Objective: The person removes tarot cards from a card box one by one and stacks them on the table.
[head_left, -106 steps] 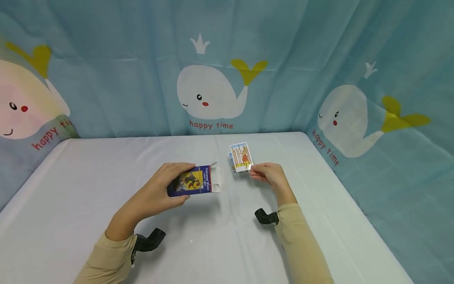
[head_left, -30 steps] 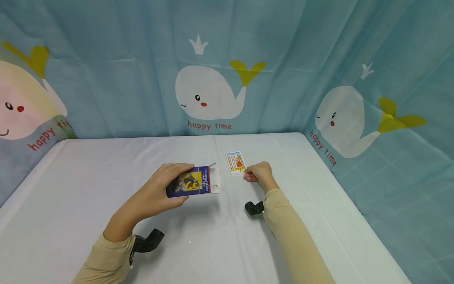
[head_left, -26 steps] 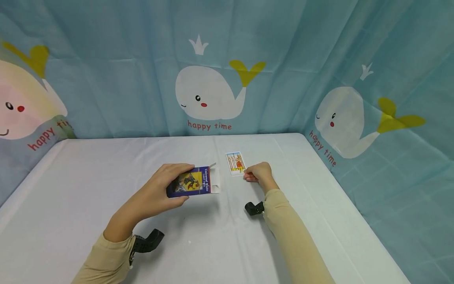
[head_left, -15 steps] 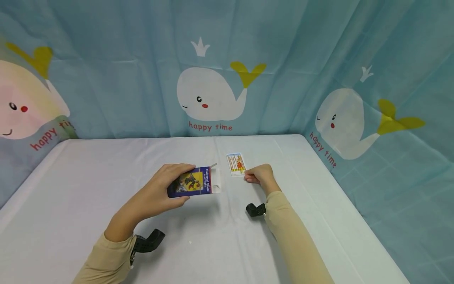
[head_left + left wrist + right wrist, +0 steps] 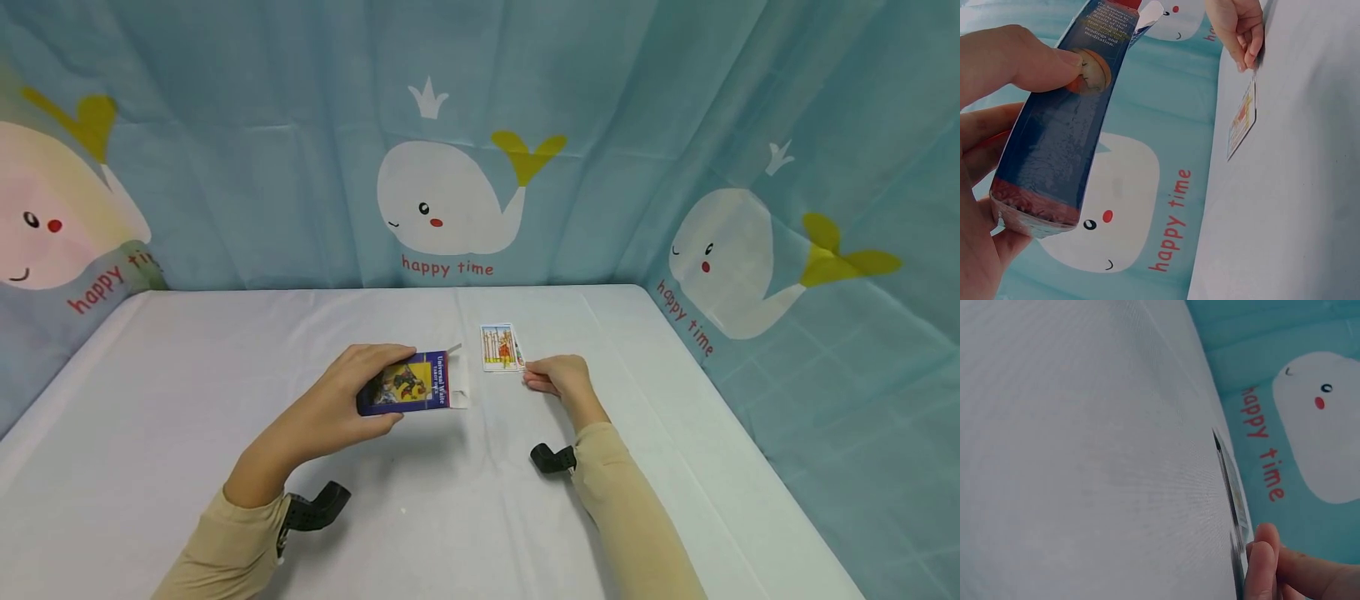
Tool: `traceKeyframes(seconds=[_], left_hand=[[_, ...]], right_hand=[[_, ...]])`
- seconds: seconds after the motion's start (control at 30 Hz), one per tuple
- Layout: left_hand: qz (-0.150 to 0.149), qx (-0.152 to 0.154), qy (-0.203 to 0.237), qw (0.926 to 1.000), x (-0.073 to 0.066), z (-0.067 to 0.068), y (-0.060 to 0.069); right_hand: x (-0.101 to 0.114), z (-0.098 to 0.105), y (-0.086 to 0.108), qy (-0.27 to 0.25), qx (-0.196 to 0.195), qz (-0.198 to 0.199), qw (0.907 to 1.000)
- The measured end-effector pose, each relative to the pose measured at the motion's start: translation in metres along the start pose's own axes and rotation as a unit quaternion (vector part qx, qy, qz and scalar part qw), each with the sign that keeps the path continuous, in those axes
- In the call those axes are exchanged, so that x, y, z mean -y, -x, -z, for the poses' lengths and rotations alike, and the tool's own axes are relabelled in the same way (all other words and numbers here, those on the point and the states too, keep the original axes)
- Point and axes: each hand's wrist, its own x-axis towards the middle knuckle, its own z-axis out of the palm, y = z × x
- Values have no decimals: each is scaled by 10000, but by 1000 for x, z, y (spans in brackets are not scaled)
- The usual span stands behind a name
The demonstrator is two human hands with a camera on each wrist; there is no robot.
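My left hand (image 5: pixel 337 400) grips a blue tarot deck box (image 5: pixel 405 385) around its sides, raised over the table. Its open end, with white flaps, faces right. In the left wrist view the thumb lies on the narrow blue side of the box (image 5: pixel 1054 125). To the right of the box, a tarot card (image 5: pixel 498 347) lies face up on the table. A second card's edge (image 5: pixel 519 354) shows from under its right side. My right hand (image 5: pixel 562 379) pinches the cards' lower right corner between thumb and fingers. The right wrist view shows the cards (image 5: pixel 1232 481) edge-on.
A white cloth (image 5: pixel 420 533) covers the table. A blue curtain (image 5: pixel 300 192) printed with whales stands along the back and right side. Black wrist cameras (image 5: pixel 318 507) sit on both wrists.
The right hand lowered a raised card onto the card below, then shifted slightly right. A second card's edge now shows at the right. The left hand and box stay nearly still.
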Motion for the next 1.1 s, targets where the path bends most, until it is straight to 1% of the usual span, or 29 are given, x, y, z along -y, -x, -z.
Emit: traceKeyframes(seconds=[0.1,0.2,0.27,0.3,0.37,0.47,0.53,0.67,0.77,0.9,0.93,1.0,1.1], left_hand=[[5,3,-15,10000,0,-1,0],[6,-7,-13,10000,1,-1,0],[15,-10,3,10000,1,-1,-1],[12,-14,6,10000,1,-1,-1],[34,-3,0,10000,1,-1,0],[8,-3,-27,10000,1,0,0],[-18,-10,-42,10000,1,-1,0],[-48,-43,-60,10000,2,0,0],[-37,-44,-76,10000,2,0,1],[-52,-75,-106,9999,2,0,2],[-55,-85,-106,9999,2,0,2],[-57,-95,-113,9999,2,0,2],[-55,-96,-116,9999,1,1,1]], right_hand=[[-1,1,2,71,7,239,9997],[3,-1,3,207,-27,564,9982],[6,-2,3,374,-137,775,9962],[7,-3,3,548,-247,878,9943],[11,-6,4,1005,-445,1048,9884],[16,-12,5,1768,-613,1168,9754],[19,-18,5,2116,-531,1215,9683],[24,-34,2,2598,-436,1217,9570],[27,-48,0,3319,-611,1175,9340],[29,-65,2,4265,-828,998,8951],[29,-68,2,4401,-850,943,8889],[30,-74,4,4587,-886,908,8795],[30,-78,5,4747,-902,905,8708]])
